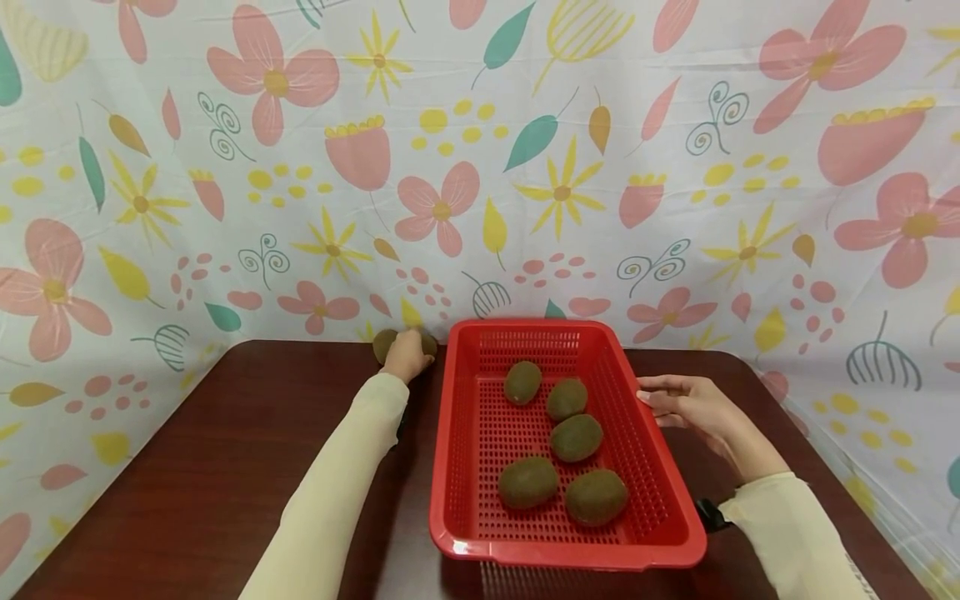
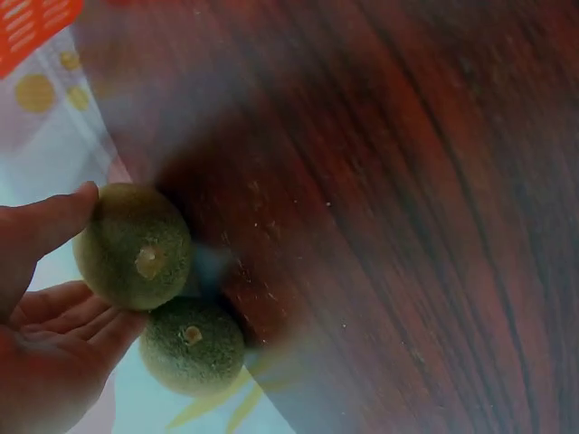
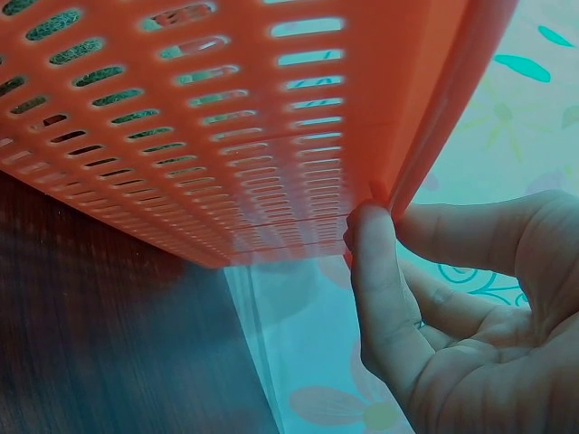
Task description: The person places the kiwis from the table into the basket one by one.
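At the table's back edge my left hand (image 1: 406,357) holds a brown, fuzzy kiwi (image 2: 136,244) between its thumb and fingers. A second kiwi (image 2: 193,345) lies right beside it, on the side away from the basket; in the head view this kiwi (image 1: 383,344) shows left of the hand. My right hand (image 1: 693,408) pinches the right-hand rim of a red plastic basket (image 1: 468,546), thumb on one side and fingers on the other. Inside the basket lie several kiwis (image 1: 576,438), spread over its slotted floor.
The dark brown wooden table (image 1: 187,467) extends left of the basket and shows in a narrower strip at the right. Behind it hangs a white curtain (image 1: 480,250) printed with flowers and leaves, close against the back edge and running along both sides.
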The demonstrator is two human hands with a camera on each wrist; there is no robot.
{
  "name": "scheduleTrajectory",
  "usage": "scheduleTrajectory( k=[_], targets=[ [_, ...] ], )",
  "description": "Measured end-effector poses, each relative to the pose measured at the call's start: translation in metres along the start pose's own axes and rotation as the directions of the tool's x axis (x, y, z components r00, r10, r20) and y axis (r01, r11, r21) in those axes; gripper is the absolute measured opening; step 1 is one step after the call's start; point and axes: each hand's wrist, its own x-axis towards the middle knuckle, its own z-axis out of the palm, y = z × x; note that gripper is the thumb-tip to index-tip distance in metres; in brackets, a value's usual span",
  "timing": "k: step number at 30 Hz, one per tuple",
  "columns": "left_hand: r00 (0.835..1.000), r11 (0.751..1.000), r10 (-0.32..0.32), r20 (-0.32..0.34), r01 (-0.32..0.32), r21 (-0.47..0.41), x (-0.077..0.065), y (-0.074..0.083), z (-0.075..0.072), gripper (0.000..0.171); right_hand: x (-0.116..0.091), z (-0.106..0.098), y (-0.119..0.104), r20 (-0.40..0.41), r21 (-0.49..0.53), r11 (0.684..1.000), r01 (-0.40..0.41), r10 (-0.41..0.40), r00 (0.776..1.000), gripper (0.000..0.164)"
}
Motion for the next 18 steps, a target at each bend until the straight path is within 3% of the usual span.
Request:
scheduleTrajectory(
  k=[10,18],
  targets=[
    [1.000,0.993,-0.021,0.014,0.019,0.117,-0.0005,0.0072,0.0039,0.045,0.0000,0.0004,-0.0003,0.002,0.009,1.000,0.012,-0.012,1.000,0.063],
    [0.999,0.995,-0.036,0.030,0.033,0.092,-0.0029,0.0095,0.0020,0.037,0.0000,0.0018,0.0002,-0.006,-0.032,0.999,0.013,-0.013,1.000,0.062]
  ],
)
